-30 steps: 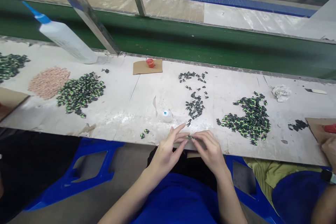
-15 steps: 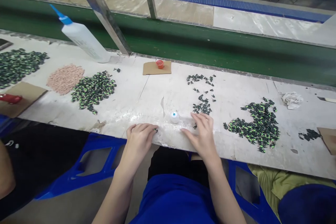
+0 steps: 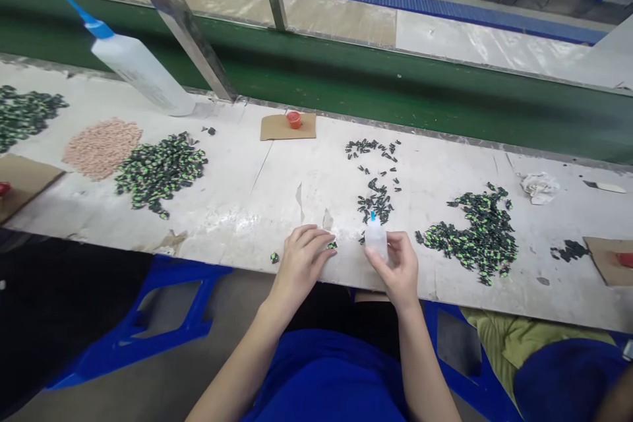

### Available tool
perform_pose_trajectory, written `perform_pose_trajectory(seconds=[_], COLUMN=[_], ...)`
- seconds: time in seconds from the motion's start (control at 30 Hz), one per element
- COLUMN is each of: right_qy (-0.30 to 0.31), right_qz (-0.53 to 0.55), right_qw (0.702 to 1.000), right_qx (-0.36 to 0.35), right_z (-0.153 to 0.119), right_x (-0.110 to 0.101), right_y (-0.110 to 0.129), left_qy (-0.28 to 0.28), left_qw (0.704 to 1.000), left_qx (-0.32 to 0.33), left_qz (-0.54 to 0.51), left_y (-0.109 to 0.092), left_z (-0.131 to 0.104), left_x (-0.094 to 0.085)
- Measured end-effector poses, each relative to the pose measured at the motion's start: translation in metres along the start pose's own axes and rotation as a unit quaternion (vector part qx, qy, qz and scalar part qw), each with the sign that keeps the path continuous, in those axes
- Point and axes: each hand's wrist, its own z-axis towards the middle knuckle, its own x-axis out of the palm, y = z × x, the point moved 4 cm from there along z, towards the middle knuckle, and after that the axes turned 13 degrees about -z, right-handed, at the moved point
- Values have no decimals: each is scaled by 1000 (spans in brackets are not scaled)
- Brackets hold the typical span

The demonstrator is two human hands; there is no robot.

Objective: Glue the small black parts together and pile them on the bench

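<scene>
My right hand (image 3: 399,267) is closed around a small white squeeze bottle (image 3: 376,241) with a blue tip, which it holds upright over the near part of the white table. Between the thumb and fingers of my left hand (image 3: 302,257) is a small black-and-green piece (image 3: 332,246). To the left of that hand another black-and-green piece (image 3: 274,258) lies alone by the table's front edge. Just beyond the bottle spreads a loose group of small black pieces (image 3: 376,204).
Black-and-green pieces form a heap (image 3: 482,237) on the right and another heap (image 3: 161,168) on the left, beside a pink pile (image 3: 103,148). A large bottle (image 3: 143,72) stands at the back left. A red cup (image 3: 293,120) sits on cardboard (image 3: 270,128). People sit on either side.
My right hand has taken hold of the small bottle and lifted it, moving it right. My left hand has moved right, and a piece now lies where it was.
</scene>
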Motion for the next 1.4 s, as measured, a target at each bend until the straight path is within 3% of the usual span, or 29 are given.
perform_pose_trajectory(seconds=[0.13,0.27,0.53,0.97,1.4], right_qy=[-57,-58,-92,-88,-100], right_qz=[30,37,-74,-125,-103], right_qw=[998,997,993,987,990], right_qx=[20,19,-11,-38,-4], right_z=[-10,-14,-21,-19,-20], right_x=[-13,-9,-1,1,-1], right_y=[-8,-8,-4,0,-3], left_qy=[12,14,20,27,25], left_qw=[999,998,996,994,994], left_qx=[-24,-37,-46,-67,-72], left_qz=[-28,-53,-73,-84,-78], left_y=[3,0,-3,1,0], left_z=[-1,-3,-5,-6,-3], left_x=[-1,-2,1,1,0])
